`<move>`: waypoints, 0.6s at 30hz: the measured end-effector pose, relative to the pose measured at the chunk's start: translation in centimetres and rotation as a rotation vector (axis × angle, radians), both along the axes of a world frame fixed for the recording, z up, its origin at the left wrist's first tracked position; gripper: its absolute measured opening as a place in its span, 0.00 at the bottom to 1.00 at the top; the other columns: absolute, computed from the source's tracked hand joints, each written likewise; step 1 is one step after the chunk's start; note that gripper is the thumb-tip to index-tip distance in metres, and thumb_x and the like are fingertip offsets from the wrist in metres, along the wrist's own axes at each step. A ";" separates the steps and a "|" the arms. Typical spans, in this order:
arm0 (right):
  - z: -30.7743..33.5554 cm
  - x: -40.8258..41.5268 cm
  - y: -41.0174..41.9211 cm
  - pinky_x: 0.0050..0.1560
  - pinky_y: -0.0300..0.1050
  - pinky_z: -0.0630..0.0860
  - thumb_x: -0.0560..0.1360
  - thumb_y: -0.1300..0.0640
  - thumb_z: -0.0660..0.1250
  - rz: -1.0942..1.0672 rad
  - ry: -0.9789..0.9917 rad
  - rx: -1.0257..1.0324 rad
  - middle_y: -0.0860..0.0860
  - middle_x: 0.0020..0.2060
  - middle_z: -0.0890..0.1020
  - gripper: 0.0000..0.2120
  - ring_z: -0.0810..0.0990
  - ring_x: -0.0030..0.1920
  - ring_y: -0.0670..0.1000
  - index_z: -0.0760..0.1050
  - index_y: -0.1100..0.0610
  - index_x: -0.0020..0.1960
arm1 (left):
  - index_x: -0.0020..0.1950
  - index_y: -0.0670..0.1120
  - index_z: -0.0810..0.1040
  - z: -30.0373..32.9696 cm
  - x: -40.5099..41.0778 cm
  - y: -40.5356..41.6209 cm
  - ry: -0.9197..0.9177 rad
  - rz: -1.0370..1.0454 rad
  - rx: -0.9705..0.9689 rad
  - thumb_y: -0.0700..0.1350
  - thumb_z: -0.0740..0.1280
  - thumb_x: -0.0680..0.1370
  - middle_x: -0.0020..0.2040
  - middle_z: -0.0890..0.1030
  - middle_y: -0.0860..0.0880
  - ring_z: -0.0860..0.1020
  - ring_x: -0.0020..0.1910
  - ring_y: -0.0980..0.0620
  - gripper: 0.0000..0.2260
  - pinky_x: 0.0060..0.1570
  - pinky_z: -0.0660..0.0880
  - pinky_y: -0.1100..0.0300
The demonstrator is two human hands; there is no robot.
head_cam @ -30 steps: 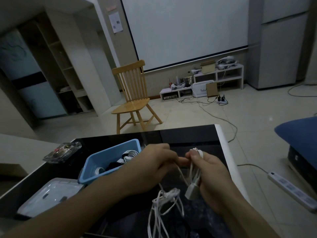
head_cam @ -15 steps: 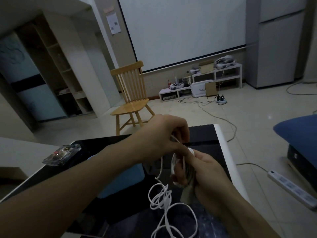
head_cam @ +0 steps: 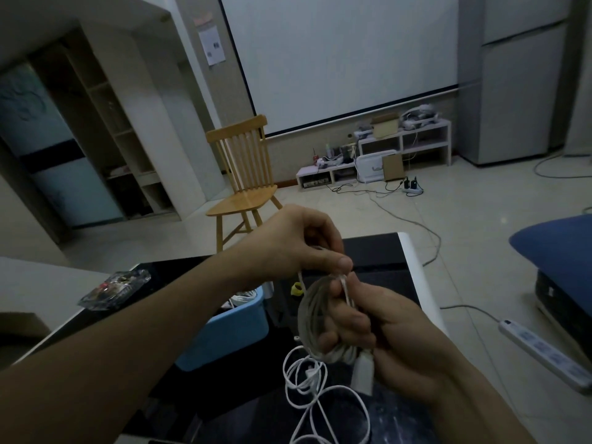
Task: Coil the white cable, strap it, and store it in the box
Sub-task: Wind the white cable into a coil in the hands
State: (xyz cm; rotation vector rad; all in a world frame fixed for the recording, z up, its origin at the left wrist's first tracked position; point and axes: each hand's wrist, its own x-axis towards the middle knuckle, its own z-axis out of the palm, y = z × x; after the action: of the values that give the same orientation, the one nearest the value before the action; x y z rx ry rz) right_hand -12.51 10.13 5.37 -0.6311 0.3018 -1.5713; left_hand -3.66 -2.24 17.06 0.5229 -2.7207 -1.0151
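My right hand [head_cam: 381, 331] grips several loops of the white cable [head_cam: 312, 318] above the black table, with a white plug [head_cam: 363, 373] hanging below the fist. My left hand [head_cam: 298, 241] pinches a strand of the same cable just above the coil. Loose cable [head_cam: 307, 382] trails down in tangled loops onto the table. The blue box [head_cam: 230, 331] stands to the left, partly hidden by my left forearm, with white cables inside.
A small yellow ring [head_cam: 297, 289] lies on the black table [head_cam: 378, 251] beyond the coil. A clear plastic packet [head_cam: 115, 288] sits at the table's far left. A wooden chair [head_cam: 243, 181] stands behind, and a power strip [head_cam: 544, 354] lies on the floor at right.
My left hand rose from beside the right hand, carried the cable up and over, and laid more loops onto the coil. The bundle in my right hand has grown; the loose tangle has shrunk.
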 end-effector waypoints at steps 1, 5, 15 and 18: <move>-0.1 -0.1 0.0 0.41 0.47 0.75 0.81 0.53 0.61 0.035 -0.007 -0.022 0.51 0.26 0.69 0.12 0.65 0.25 0.47 0.75 0.62 0.48 | 0.47 0.41 0.81 -0.2 0.1 -0.1 0.003 -0.007 0.065 0.41 0.75 0.71 0.43 0.84 0.45 0.82 0.41 0.52 0.08 0.47 0.81 0.58; -0.2 -0.2 0.0 0.44 0.45 0.73 0.84 0.53 0.56 0.135 -0.077 -0.085 0.51 0.27 0.72 0.12 0.62 0.27 0.47 0.72 0.61 0.50 | 0.46 0.42 0.81 -1.6 0.4 0.0 0.054 0.010 0.277 0.46 0.71 0.72 0.40 0.83 0.46 0.81 0.42 0.49 0.08 0.46 0.79 0.55; -0.4 -1.4 -0.1 0.71 0.65 0.67 0.82 0.53 0.60 0.027 -0.286 -0.083 0.69 0.66 0.76 0.14 0.75 0.67 0.66 0.68 0.62 0.61 | 0.47 0.44 0.85 -7.8 2.6 1.7 0.152 0.146 0.574 0.38 0.62 0.80 0.48 0.80 0.34 0.75 0.46 0.42 0.11 0.50 0.74 0.47; -0.4 -2.6 0.1 0.75 0.66 0.59 0.83 0.51 0.56 -0.064 -0.290 -0.042 0.65 0.75 0.64 0.15 0.62 0.76 0.64 0.69 0.61 0.61 | 0.52 0.40 0.82 -9.5 3.5 2.2 0.085 0.152 0.485 0.37 0.63 0.80 0.45 0.77 0.38 0.72 0.41 0.46 0.08 0.38 0.73 0.61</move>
State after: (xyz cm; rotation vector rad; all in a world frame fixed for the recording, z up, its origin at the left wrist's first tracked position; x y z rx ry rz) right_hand -15.11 10.19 4.93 -0.4206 0.0723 -1.7093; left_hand -0.12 -0.05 7.59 0.7272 -2.3110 -1.6173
